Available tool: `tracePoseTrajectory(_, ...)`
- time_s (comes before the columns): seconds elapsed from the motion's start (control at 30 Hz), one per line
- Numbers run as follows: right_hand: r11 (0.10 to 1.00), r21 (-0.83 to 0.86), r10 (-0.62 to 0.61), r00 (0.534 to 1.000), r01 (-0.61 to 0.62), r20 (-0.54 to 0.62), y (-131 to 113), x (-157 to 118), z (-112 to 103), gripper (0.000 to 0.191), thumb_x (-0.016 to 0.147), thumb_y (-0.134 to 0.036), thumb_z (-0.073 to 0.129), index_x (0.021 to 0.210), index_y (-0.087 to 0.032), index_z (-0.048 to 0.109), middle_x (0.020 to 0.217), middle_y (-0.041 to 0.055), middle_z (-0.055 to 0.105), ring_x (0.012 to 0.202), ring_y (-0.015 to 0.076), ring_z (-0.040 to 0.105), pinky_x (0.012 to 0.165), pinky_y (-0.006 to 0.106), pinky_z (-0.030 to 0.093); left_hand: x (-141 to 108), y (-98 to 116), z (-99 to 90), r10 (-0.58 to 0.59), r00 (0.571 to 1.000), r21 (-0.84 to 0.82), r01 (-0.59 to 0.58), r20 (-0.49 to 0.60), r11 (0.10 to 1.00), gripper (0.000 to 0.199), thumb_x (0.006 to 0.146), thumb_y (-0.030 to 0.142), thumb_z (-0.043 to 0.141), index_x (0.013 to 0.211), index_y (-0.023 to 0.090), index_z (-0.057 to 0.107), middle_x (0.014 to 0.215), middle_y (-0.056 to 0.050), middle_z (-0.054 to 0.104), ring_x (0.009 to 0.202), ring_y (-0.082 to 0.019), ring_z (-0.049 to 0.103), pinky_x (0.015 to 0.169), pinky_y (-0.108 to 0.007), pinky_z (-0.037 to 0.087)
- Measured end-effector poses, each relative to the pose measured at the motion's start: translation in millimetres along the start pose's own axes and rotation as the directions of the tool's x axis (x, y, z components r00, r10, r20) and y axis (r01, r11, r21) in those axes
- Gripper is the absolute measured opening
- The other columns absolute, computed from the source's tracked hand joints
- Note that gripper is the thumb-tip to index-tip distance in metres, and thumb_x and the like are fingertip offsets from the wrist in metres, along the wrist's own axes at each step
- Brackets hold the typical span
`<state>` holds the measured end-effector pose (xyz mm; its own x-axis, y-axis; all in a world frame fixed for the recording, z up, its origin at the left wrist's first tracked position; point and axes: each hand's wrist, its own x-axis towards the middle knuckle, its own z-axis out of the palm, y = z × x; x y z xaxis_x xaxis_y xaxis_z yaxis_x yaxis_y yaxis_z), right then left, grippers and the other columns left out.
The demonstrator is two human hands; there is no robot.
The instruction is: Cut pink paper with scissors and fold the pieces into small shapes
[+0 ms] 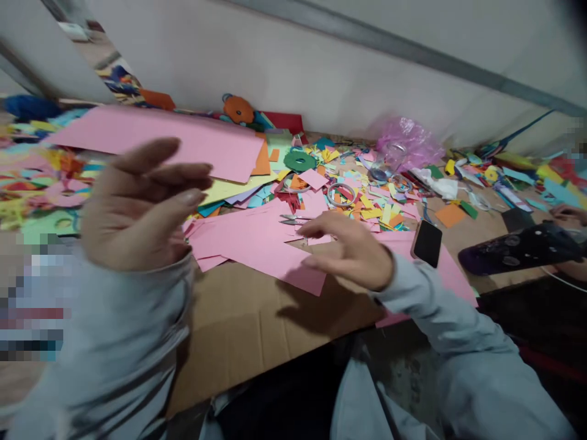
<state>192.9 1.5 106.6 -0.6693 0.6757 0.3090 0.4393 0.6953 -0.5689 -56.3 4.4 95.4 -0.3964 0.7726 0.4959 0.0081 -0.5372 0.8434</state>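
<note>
My left hand [147, 205] is raised above the left part of the table, its fingers bent and apart with nothing visible between them. Lower, over pink paper sheets [257, 241], my right hand [351, 250] has thumb and forefinger spread. Just beyond its forefinger lies a small pair of scissors [293, 219], partly hidden by the hand; whether they touch I cannot tell. Behind my left hand is a large pink sheet [183, 137] resting on other coloured paper. A roll of tape [342, 194] sits among the paper scraps beyond my right hand.
Colourful scraps [376, 208] spread along the wall, with a crumpled purple plastic bag [410, 140] among them. A phone [427, 243] lies on pink paper to the right. Near another person's hand [568, 215] is a dark bottle [518, 249]. Cardboard [229, 342] covers the tabletop.
</note>
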Motion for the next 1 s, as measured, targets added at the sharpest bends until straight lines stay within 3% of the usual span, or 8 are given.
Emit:
tracePoseTrajectory(0.03,0.996,-0.086,0.004,0.996,0.004,0.086,8.0,3.8,12.6,0.045,0.077,-0.047,0.064,0.106,-0.014,0.058,0.100,0.0105,0.060,0.093,0.0226,0.056,0.081,0.038,0.045,0.6,-5.2,0.9,-0.040,0.997,-0.040,0.043,0.065,0.998,0.058,0.055,0.027,0.083,0.107,0.013,0.061,0.085,-0.002,0.068,0.083,-0.018,0.064,0.084,-0.041,0.048)
tracePoseTrajectory(0.1,0.958,-0.285,0.066,0.972,0.001,0.225,25.0,9.2,37.5,0.066,0.066,-0.061,0.066,0.109,-0.013,0.057,0.103,0.0136,0.057,0.095,0.0274,0.053,0.081,0.042,0.042,-0.2,-19.8,3.0,-0.096,0.994,-0.080,0.099,0.049,0.992,0.046,0.057,0.019,0.080,0.099,0.014,0.063,0.080,-0.002,0.068,0.079,-0.015,0.064,0.078,-0.033,0.051)
tracePoseTrajectory(0.2,0.921,-0.389,0.144,0.958,-0.038,0.248,44.5,12.9,61.4,0.077,0.057,-0.068,0.067,0.108,-0.012,0.056,0.102,0.0141,0.055,0.095,0.0288,0.050,0.079,0.041,0.039,-6.8,-42.1,4.4,-0.224,0.973,-0.045,0.227,0.064,0.973,0.037,0.064,0.013,0.074,0.100,0.015,0.063,0.079,-0.003,0.069,0.074,-0.013,0.064,0.072,-0.028,0.052)
tracePoseTrajectory(0.37,0.960,-0.253,0.179,0.959,-0.122,0.217,55.0,13.8,65.3,0.051,0.064,-0.052,0.073,0.095,-0.015,0.057,0.095,0.0071,0.056,0.088,0.0204,0.051,0.072,0.031,0.038,-20.7,-60.2,3.0,-0.282,0.956,0.026,0.281,0.085,0.959,0.033,0.067,0.017,0.070,0.099,0.016,0.063,0.076,-0.002,0.067,0.079,-0.014,0.063,0.074,-0.027,0.051)
tracePoseTrajectory(0.6,0.925,-0.335,0.242,0.957,-0.179,0.158,55.4,13.6,61.2,0.074,0.057,-0.063,0.071,0.110,-0.015,0.054,0.101,0.0108,0.056,0.093,0.0260,0.052,0.076,0.036,0.037,-27.1,-67.8,5.9,-0.281,0.957,0.126,0.270,0.078,0.955,0.032,0.067,0.026,0.068,0.097,0.018,0.062,0.077,-0.001,0.065,0.078,-0.016,0.063,0.072,-0.030,0.051)
tracePoseTrajectory(0.7,0.945,-0.259,0.255,0.946,-0.200,0.200,58.2,16.3,59.0,0.075,0.055,-0.055,0.076,0.115,-0.015,0.052,0.100,0.0104,0.058,0.091,0.0249,0.054,0.075,0.035,0.038,-31.1,-73.5,6.2,-0.274,0.957,0.162,0.257,0.093,0.953,0.032,0.068,0.027,0.066,0.099,0.018,0.062,0.079,-0.002,0.065,0.077,-0.015,0.062,0.074,-0.030,0.051)
tracePoseTrajectory(0.83,0.962,-0.070,0.274,0.934,-0.265,0.229,64.5,22.4,56.2,0.071,0.057,-0.032,0.079,0.120,-0.014,0.050,0.092,0.0053,0.060,0.078,0.0179,0.055,0.066,0.028,0.039,-33.5,-76.5,6.1,-0.258,0.961,0.232,0.229,0.102,0.945,0.037,0.069,0.029,0.065,0.104,0.017,0.061,0.082,-0.003,0.064,0.081,-0.017,0.062,0.079,-0.032,0.049)
tracePoseTrajectory(1.0,0.909,0.203,0.325,0.925,-0.363,0.199,73.9,32.1,54.2,0.026,0.066,-0.019,0.070,0.090,-0.015,0.061,0.065,-0.0050,0.051,0.058,0.0088,0.044,0.055,0.021,0.032,-31.0,-67.6,9.2,-0.199,0.978,0.314,0.171,0.059,0.934,0.039,0.071,0.032,0.065,0.107,0.019,0.057,0.080,-0.001,0.059,0.075,-0.015,0.059,0.074,-0.029,0.048)
